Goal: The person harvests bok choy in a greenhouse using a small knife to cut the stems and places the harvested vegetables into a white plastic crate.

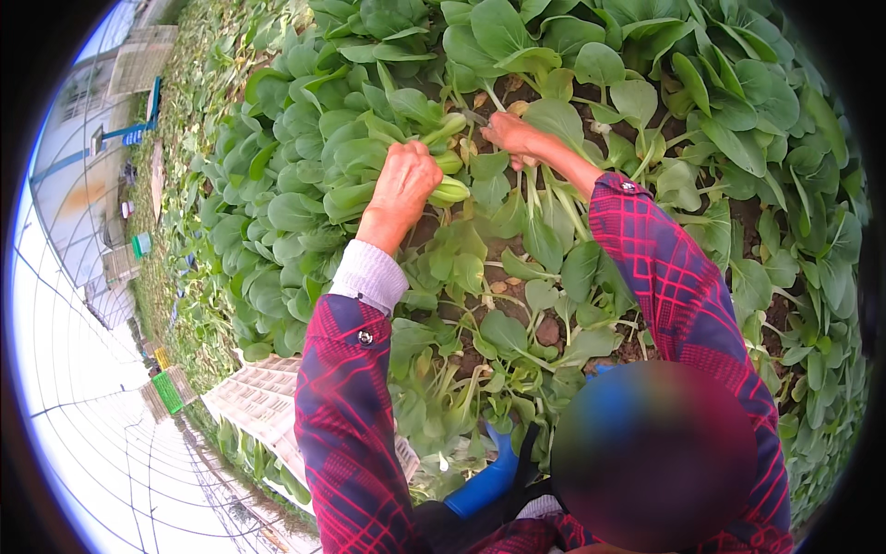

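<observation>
My left hand [410, 173] is closed around a green leafy vegetable that looks like bok choy, beside other bunches with pale, thick stem bases [450, 190]. To its right, my right hand [513, 142] is low among the plants, its fingers curled around something; a grey, blade-like piece [475, 119] shows at its fingertips, towards a stem base. Its handle is hidden in the fist. Loose, drooping leaves [543, 239] lie on the soil just below my right hand.
Dense leafy plants [754, 104] stand at the right and top. A white plastic crate [266, 398] is at the lower left, near a blue boot [488, 478]. Farther left are a green crate [168, 391] and netting. Trimmed leaves cover soil between my arms.
</observation>
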Demonstrator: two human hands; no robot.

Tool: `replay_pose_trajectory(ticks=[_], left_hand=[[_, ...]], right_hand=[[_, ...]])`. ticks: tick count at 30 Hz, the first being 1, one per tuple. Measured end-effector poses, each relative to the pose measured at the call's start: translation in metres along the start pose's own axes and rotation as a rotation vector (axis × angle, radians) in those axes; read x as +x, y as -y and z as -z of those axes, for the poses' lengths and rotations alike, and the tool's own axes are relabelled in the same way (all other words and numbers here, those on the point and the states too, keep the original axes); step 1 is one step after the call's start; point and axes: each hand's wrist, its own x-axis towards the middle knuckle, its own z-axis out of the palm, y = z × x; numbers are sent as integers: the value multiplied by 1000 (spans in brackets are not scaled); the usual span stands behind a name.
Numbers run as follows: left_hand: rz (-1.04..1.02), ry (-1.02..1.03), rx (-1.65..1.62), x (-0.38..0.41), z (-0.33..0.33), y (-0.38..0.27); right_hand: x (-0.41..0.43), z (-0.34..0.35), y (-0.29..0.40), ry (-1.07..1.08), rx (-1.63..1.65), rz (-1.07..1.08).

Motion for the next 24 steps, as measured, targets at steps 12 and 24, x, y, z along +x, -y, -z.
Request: replay_pose_trajectory(ticks=[12, 24], left_hand=[[58, -113, -128, -10, -6, -1], [451, -462, -724, -90, 77, -30]], right_hand=[[-21, 10, 4, 41, -135, 91], [-129, 49, -16, -122, 226, 242]])
